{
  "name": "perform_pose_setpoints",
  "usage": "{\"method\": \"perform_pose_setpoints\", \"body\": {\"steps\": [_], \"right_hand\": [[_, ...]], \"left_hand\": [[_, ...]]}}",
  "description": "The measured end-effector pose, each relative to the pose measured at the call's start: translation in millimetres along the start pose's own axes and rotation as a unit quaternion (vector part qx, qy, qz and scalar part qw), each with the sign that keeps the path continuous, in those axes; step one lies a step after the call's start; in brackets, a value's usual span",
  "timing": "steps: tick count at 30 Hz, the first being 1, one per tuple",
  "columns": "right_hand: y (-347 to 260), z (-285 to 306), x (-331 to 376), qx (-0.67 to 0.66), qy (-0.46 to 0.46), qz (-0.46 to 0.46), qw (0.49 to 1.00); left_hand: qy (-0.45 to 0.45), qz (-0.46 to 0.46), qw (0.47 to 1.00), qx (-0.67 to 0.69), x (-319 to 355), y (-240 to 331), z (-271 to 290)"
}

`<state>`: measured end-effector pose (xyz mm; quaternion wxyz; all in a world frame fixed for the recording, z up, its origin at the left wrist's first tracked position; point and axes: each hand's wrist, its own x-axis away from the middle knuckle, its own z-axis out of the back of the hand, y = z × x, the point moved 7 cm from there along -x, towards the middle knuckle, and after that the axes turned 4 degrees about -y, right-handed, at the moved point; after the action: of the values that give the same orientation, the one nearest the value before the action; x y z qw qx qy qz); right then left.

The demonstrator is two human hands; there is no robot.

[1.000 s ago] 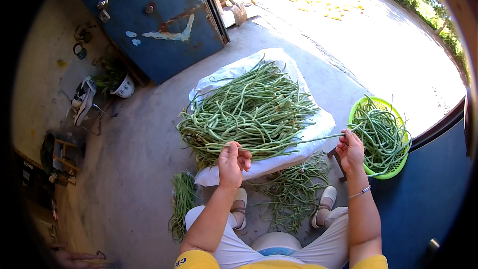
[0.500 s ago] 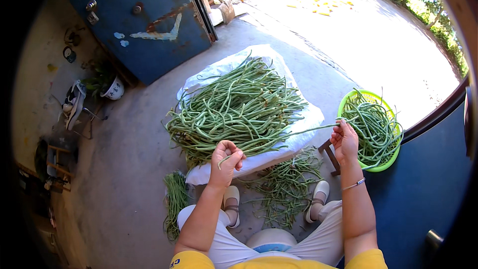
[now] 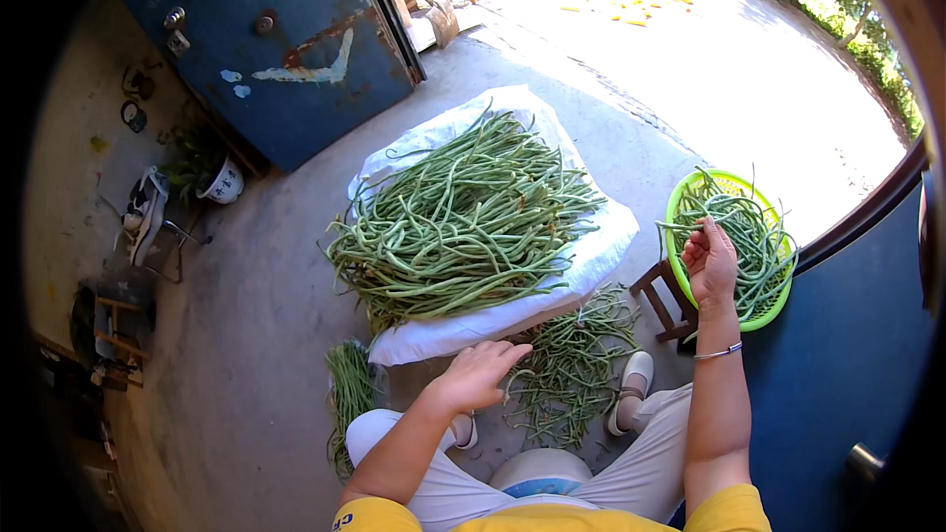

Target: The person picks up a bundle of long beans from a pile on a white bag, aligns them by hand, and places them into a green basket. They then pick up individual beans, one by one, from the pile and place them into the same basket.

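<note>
A big heap of long green beans [image 3: 463, 217] lies on a white sack [image 3: 601, 246] in front of me. My right hand [image 3: 711, 264] is closed on a long bean [image 3: 682, 227] over the lime-green basket [image 3: 680, 202], which holds more long beans [image 3: 744, 236]. One end of the held bean sticks out left past the basket's rim. My left hand [image 3: 478, 376], fingers stretched out and holding nothing that shows, is just below the sack's near edge. Beside its fingertips, a pile of thin, short bean pieces [image 3: 576, 365] is on the floor between my feet.
A bundle of thin beans [image 3: 350, 399] lies left of my leg. The basket is by a small brown wooden stool [image 3: 665, 300]. A blue door [image 3: 286, 49] stands at the far left, near a potted plant [image 3: 222, 180]; another blue panel [image 3: 838, 365] is at right.
My right hand has carried the long bean rightward to the basket. My left hand has come down from the heap's edge, opened, and let go of the short bean end.
</note>
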<state>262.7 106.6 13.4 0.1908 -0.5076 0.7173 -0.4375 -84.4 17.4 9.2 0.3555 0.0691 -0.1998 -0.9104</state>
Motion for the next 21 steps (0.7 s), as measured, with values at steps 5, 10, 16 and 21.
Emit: {"method": "perform_pose_setpoints", "body": {"steps": [5, 10, 16, 21], "right_hand": [[2, -10, 3, 0.035, -0.008, 0.024, 0.999], [1, -20, 9, 0.125, -0.013, 0.065, 0.990], [15, -43, 23, 0.026, -0.052, 0.043, 0.997], [30, -52, 26, 0.053, -0.086, 0.031, 0.994]], "left_hand": [[-0.081, 0.288, 0.939, 0.168, -6, -33, 13], [0.204, 0.173, 0.961, 0.075, -8, -42, 58], [0.246, 0.250, 0.900, 0.260, -16, -67, 58], [0.310, 0.200, 0.897, 0.242, -49, -73, 59]]}}
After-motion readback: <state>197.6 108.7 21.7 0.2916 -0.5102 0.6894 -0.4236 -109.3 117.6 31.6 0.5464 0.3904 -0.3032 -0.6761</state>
